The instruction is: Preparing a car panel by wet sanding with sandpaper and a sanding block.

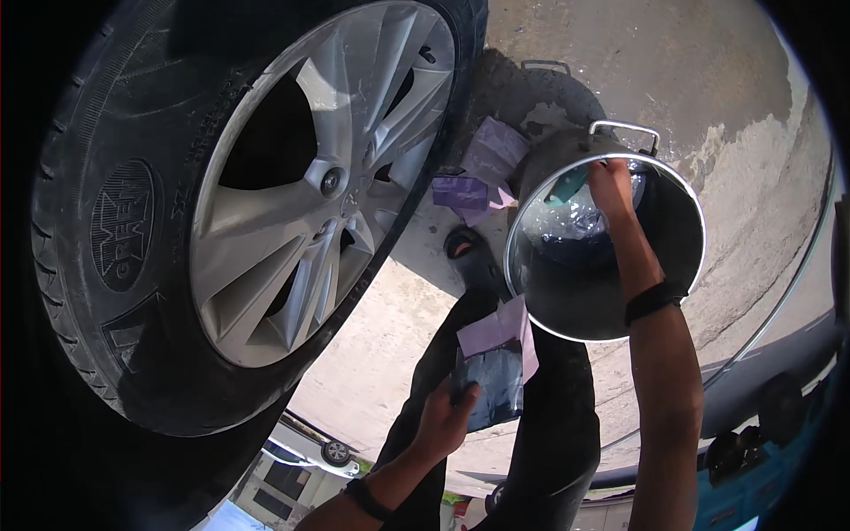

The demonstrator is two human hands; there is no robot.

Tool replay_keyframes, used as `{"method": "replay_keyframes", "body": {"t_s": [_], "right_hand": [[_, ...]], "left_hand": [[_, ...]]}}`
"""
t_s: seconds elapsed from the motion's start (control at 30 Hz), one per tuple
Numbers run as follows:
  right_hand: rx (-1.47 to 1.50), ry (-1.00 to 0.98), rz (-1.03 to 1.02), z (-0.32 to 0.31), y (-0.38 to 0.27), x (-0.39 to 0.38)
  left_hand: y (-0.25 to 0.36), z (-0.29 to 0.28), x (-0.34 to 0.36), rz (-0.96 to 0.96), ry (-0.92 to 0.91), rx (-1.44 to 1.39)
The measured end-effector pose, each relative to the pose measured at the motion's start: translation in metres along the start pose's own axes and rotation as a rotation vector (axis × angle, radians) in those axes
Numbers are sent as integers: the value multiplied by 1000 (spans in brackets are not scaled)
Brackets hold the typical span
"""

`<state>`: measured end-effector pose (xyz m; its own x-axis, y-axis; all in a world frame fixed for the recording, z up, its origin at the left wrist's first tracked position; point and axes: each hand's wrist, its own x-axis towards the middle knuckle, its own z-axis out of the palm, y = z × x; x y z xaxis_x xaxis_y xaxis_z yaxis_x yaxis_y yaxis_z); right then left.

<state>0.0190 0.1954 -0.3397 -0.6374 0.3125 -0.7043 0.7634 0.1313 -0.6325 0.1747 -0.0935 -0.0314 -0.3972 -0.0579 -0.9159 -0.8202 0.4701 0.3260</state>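
My left hand (447, 416) grips a dark rectangular piece of sheet material (494, 385), with folded pink paper (482, 326) above it, over my legs. My right hand (609, 184) reaches into a large metal bucket (662, 265) with water (584, 221) in it; its fingertips are hidden, so I cannot tell whether it holds the teal-green piece (563, 186) beside it. Several pink and purple sheets (487, 155) lie on the ground left of the bucket.
A large tyre (124, 336) with a silver alloy rim (230, 292) fills the left side, close to my dark-shod foot (469, 265). Concrete ground (726, 88) surrounds the bucket. A white car (314, 451) is at the bottom; turquoise objects (744, 482) are at lower right.
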Motion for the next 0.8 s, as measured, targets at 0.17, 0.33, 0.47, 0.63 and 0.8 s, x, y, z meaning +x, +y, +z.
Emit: {"method": "replay_keyframes", "body": {"t_s": [0.17,0.33,0.47,0.63,0.8], "right_hand": [[745,1,-101,28,-61,-127],[938,-44,-38,11,-137,-234],[521,-56,-185,20,-158,-215],[712,23,8,18,-109,-130],[24,431,-46,33,-37,-63]], "left_hand": [[-10,-3,-12,-53,40,11],[4,1,-17,4,87,86],[14,-4,-17,146,129,32],[5,-20,-8,40,86,-41],[-12,-17,1,-75,-6,-21]]}}
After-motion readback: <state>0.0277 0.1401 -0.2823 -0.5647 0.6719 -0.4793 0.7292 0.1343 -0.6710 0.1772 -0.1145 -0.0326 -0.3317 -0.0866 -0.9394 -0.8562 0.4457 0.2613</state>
